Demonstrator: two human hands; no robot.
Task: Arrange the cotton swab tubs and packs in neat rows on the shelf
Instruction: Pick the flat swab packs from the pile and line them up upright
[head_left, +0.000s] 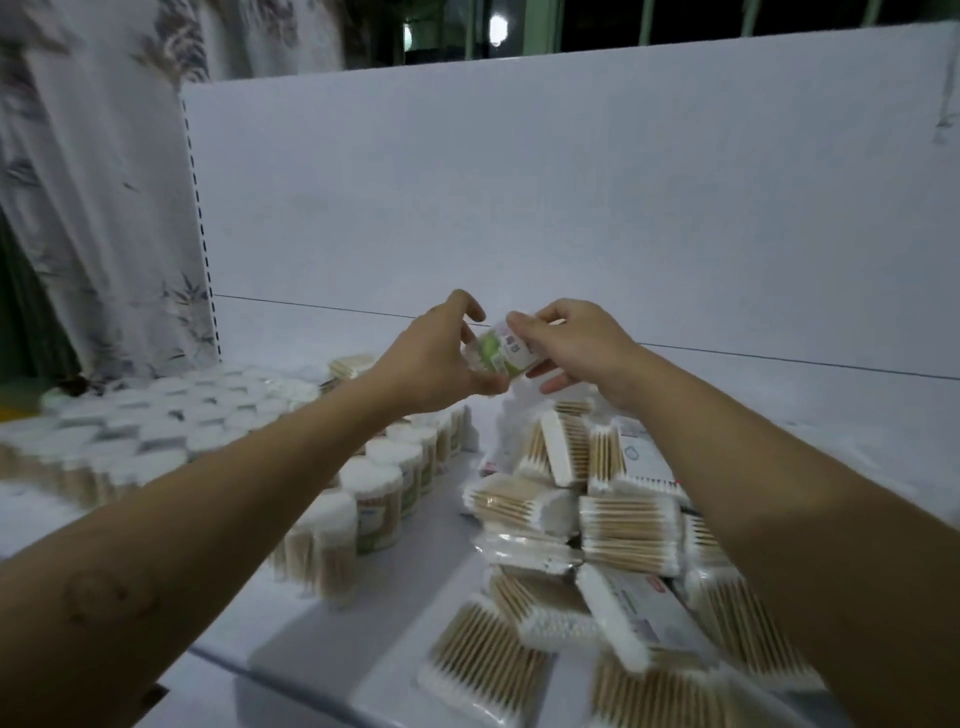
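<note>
Our left hand (441, 353) and right hand (571, 343) jointly grip a green-labelled round plastic swab tub (498, 351), partly hidden by fingers; the blurred wrapped flat swab packs (597, 519) lie heaped below.

No text is coming through clearly enough to read. The cotton swab tub (498, 353) lifted in the middle is showing a white and green label with a few dark characters on it, but blur is smearing them. The standing tubs (384, 519) in the near left rows are wearing green labels whose print is too small to make out. Among the heaped packs (628, 525) on the right, a near pack (631, 605) is carrying a white label with grey lines and a small red mark. A farther pack (649, 467) is showing a red strip along its label's edge. Neither is reading as words.
</note>
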